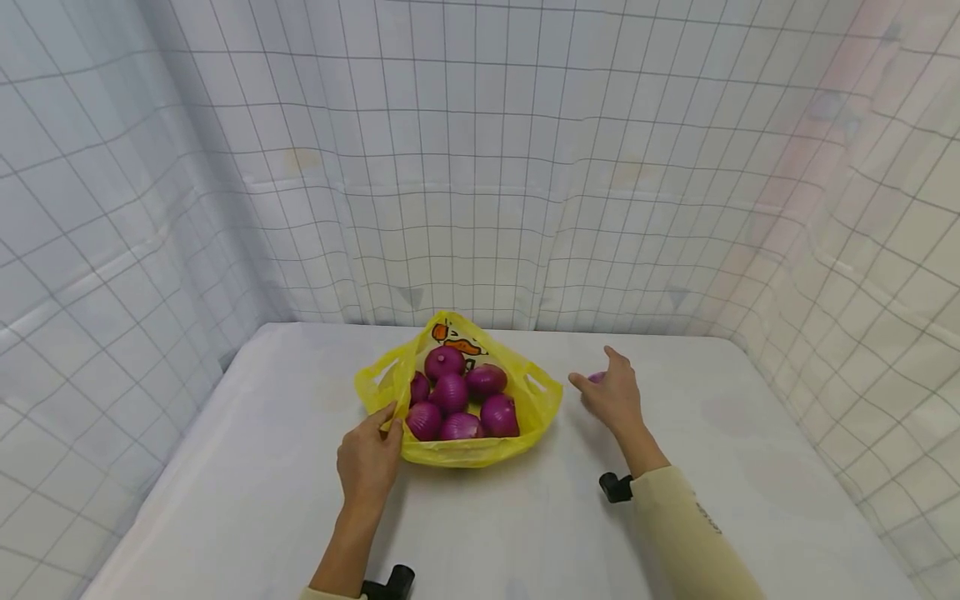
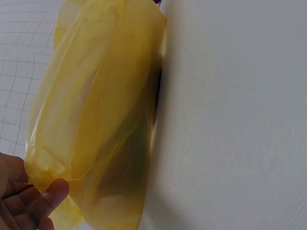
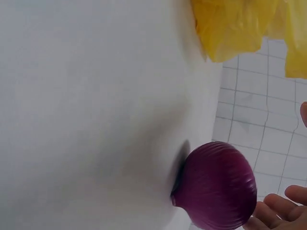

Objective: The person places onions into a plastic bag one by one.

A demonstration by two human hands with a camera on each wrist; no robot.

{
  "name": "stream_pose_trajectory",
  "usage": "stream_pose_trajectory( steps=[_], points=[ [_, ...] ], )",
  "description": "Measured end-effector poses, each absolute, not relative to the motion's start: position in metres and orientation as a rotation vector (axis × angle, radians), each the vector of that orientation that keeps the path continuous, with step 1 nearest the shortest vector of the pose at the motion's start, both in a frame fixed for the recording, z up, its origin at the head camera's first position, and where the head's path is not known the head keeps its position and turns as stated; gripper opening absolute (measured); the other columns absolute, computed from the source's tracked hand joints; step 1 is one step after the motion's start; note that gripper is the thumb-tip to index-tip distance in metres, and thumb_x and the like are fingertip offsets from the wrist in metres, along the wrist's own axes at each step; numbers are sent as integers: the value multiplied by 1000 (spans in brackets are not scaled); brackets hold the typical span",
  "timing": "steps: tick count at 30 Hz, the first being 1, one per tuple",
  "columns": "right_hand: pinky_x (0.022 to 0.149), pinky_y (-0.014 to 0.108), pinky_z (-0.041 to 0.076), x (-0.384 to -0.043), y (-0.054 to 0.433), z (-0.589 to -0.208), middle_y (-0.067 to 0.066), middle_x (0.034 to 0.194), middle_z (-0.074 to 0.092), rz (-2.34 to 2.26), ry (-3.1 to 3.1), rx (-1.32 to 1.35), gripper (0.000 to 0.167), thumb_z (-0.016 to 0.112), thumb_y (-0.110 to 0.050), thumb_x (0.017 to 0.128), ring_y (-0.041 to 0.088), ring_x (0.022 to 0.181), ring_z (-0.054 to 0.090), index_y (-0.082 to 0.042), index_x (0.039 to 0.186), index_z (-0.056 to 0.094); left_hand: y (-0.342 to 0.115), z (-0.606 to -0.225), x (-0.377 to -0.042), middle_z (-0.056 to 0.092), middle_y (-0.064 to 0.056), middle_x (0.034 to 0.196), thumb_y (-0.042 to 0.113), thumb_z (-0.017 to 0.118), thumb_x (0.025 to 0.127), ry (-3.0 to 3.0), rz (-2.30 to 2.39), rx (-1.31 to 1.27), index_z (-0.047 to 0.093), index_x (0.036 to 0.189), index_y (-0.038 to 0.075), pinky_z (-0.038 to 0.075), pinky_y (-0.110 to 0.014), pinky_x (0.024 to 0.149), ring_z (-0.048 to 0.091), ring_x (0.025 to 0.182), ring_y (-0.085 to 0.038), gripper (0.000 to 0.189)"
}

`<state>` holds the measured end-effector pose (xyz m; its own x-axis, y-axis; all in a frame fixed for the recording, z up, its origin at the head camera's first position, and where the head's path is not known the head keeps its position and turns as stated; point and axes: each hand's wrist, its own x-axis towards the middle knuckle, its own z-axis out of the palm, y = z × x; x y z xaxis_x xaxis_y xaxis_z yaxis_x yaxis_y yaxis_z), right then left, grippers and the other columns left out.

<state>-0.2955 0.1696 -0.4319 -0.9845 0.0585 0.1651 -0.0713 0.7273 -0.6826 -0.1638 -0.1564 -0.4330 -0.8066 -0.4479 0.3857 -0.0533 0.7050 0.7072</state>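
Note:
A yellow plastic bag [image 1: 480, 452] lies with its mouth spread on the white table, several red onions [image 1: 450, 393] inside it. My left hand [image 1: 367, 458] pinches the bag's near left edge between thumb and fingers; the left wrist view has the thin film [image 2: 105, 110] bulging past the fingertips [image 2: 56, 190]. Right of the bag, my right hand [image 1: 617, 398] reaches over a single red onion [image 3: 216, 187] on the table. Its thumb stands apart from the fingers [image 3: 278, 207], which come right up to the onion's side. In the head view the hand hides most of that onion.
The white table [image 1: 480, 533] ends at the back against a hanging white sheet with a dark grid [image 1: 480, 208]. Similar gridded sheets stand at the left [image 1: 90, 275] and right [image 1: 885, 275]. Each wrist carries a small black camera mount [image 1: 615, 487].

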Motion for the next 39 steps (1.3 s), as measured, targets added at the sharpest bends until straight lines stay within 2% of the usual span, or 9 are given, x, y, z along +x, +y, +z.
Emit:
stream_pose_trajectory(
  steps=[6,13,22,39],
  points=[
    [105,55,35,-301,177,-444,27,144,35,1020,-2814,-63,86,66,-41,81,43,128,37,1,144,28,-157,-433,-164,74,-15,82,15,64,83,-2368,-962,386,71,111,8,36,-26,44,58,53,-15,30],
    [102,56,38,-305,181,-455,30,141,36,936,-2876,-101,86,67,-41,80,45,124,38,5,142,29,-157,-433,-163,74,-14,82,14,63,84,-2389,-975,388,70,112,8,36,-25,43,53,50,-11,30],
    [102,57,38,-311,183,-462,31,140,35,910,-2938,-140,88,66,-42,80,47,124,37,6,142,27,-158,-432,-163,73,-14,78,15,63,84,-2399,-962,383,70,113,8,36,-26,45,52,49,-11,31],
    [102,60,36,-308,187,-464,33,140,32,992,-2943,-184,90,67,-39,80,50,123,41,5,144,22,-158,-432,-162,74,-16,91,15,62,85,-2396,-960,371,69,113,7,37,-25,46,56,53,-14,30]
  ],
)
